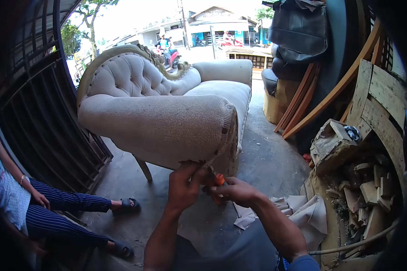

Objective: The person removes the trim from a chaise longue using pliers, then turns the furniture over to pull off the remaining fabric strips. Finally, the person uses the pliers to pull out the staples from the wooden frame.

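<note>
A cream tufted sofa (158, 117) with a carved wooden back frame stands before me, its rolled armrest facing me. My left hand (184, 184) is closed at the armrest's lower front corner, fingers pinching the edge of the upholstery fabric (199, 159). Close beside it, my right hand (237, 191) grips orange-handled pliers (219, 179), their metal jaws right at the same fabric edge. Along the armrest's front panel (228, 156) the covering looks worn and loose.
A seated person (13, 189) in striped trousers is at the left, legs stretched toward me. Crumpled cloth (298, 210) lies on the floor at right, beside a heap of wood scraps (366, 194). Wooden strips (303, 97) lean behind. A metal gate (40, 99) borders the left.
</note>
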Tool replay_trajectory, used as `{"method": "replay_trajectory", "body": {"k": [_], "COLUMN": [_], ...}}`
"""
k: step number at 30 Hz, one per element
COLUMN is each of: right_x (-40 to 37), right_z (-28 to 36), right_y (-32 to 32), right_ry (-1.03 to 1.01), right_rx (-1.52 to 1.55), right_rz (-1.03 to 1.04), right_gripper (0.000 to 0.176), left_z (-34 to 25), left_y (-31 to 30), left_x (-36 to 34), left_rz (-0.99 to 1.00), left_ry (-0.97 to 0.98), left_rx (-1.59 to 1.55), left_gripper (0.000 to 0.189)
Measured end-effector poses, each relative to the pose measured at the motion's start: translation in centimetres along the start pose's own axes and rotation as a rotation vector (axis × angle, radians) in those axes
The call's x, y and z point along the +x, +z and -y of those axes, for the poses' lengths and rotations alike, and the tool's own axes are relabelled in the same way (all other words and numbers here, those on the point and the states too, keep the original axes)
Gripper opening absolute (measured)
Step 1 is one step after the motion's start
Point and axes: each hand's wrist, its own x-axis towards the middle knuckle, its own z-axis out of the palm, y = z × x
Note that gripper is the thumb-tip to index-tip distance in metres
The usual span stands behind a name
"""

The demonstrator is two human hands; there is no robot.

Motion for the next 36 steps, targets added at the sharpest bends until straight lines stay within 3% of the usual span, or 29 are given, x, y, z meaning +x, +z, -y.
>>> {"method": "replay_trajectory", "body": {"k": [2, 7, 13, 15, 16, 18, 21, 25, 28, 32, 34, 36], "right_x": [0.0, 0.7, 0.9, 0.7, 0.7, 0.8, 0.8, 0.9, 1.4, 1.2, 1.7, 1.3], "right_z": [0.9, 1.5, 2.6, 3.6, 3.4, 3.1, 3.3, 2.0, -0.8, -2.5, -2.3, -1.2], "right_y": [-0.5, -1.6, -2.9, -3.1, -2.9, -2.3, -2.0, -0.8, 0.9, 2.0, 1.6, 1.7], "right_ry": [0.031, 0.014, 0.019, 0.003, 0.005, -0.031, 0.086, 0.093, -0.157, -0.165, -0.096, -0.127], "right_rx": [0.194, 0.334, 0.094, -0.2, -0.197, -0.169, -0.272, -0.257, -0.191, -0.172, 0.151, 0.216], "right_rz": [0.046, 0.166, 0.189, 0.204, 0.205, 0.073, 0.049, -0.01, -0.259, -0.372, -0.044, -0.035], "right_gripper": [0.047, 0.051, 0.054, 0.047, 0.047, 0.039, 0.037, 0.031, 0.027, 0.024, 0.025, 0.027], "left_z": [0.1, 0.5, 0.1, 0.4, 0.6, 0.3, 0.6, 1.2, 1.6, 1.3, 1.3, 0.3], "left_y": [-0.1, -1.0, -1.5, -1.6, -1.7, -1.8, -1.7, -1.3, -0.7, -0.3, -0.3, -0.5], "left_x": [0.5, 0.5, 0.5, 0.6, 0.5, 0.7, 0.6, 0.5, 0.5, 0.4, 0.6, 0.6], "left_rz": [0.019, 0.113, 0.169, 0.177, 0.183, 0.194, 0.195, 0.193, 0.187, 0.235, 0.182, 0.16], "left_ry": [-0.033, -0.064, -0.151, -0.149, -0.145, -0.144, -0.146, -0.152, -0.128, -0.172, -0.162, -0.142], "left_rx": [-0.023, -0.115, -0.183, -0.163, -0.148, -0.136, -0.143, -0.177, -0.118, -0.107, -0.182, -0.189], "left_gripper": [0.016, 0.021, 0.022, 0.022, 0.022, 0.023, 0.023, 0.025, 0.024, 0.023, 0.023, 0.024]}}
